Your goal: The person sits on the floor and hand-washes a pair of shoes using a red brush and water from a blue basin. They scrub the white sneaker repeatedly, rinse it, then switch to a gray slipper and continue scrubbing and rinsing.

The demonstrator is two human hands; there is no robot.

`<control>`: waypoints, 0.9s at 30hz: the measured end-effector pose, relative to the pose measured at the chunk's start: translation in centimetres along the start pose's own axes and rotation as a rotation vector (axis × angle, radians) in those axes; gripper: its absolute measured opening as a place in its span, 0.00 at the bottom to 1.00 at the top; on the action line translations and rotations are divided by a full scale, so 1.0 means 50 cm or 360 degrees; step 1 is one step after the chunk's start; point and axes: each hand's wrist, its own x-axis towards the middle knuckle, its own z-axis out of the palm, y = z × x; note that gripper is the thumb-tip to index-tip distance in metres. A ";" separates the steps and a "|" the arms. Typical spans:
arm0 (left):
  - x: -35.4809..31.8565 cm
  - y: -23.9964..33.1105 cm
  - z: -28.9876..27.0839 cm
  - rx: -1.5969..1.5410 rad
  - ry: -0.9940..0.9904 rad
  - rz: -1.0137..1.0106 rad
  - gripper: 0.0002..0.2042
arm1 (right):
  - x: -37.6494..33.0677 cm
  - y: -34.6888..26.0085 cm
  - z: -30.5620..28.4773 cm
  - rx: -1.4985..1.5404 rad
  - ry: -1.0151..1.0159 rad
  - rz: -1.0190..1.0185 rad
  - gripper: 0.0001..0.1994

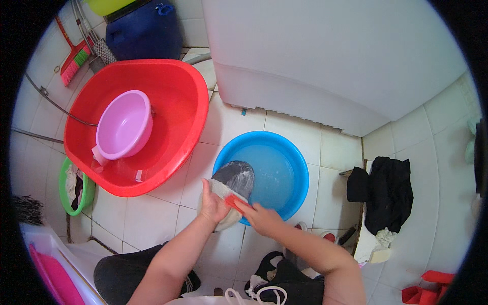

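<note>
My left hand [214,207] grips what looks like a slipper [235,175], dark grey at its rounded end with whitish suds on it, and paler toward the end nearest me. It is held over the near left rim of a blue basin [302,175] that contains cloudy water. In my right hand [264,219] is a small red scrubbing brush [235,202], pressed against the slipper's middle. The brush and the fingers are a little blurred, and the brush's bristles are hidden.
A big red tub [175,152] at the left holds a pink basin [124,124]. Beside it stands a green basin [90,195] with cloths. A white appliance-like block [325,61] fills the far right. Black clothing [389,195] lies on a ledge at right; a blue barrel [145,33] stands behind.
</note>
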 end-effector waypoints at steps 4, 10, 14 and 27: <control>0.006 -0.029 -0.017 0.0644 0.0530 -0.0116 0.38 | -0.077 0.055 0.022 0.0295 0.0128 0.0041 0.27; -0.008 -0.053 -0.042 0.3065 0.0188 -0.0214 0.25 | -0.013 0.086 -0.064 0.0411 0.0191 0.0248 0.28; -0.007 -0.045 -0.037 0.3254 0.0050 -0.0390 0.21 | 0.019 0.043 -0.092 0.0204 0.0309 -0.0094 0.27; -0.047 -0.019 0.000 0.2678 -0.0355 0.0159 0.23 | 0.018 0.143 -0.108 0.0530 0.0637 0.0112 0.33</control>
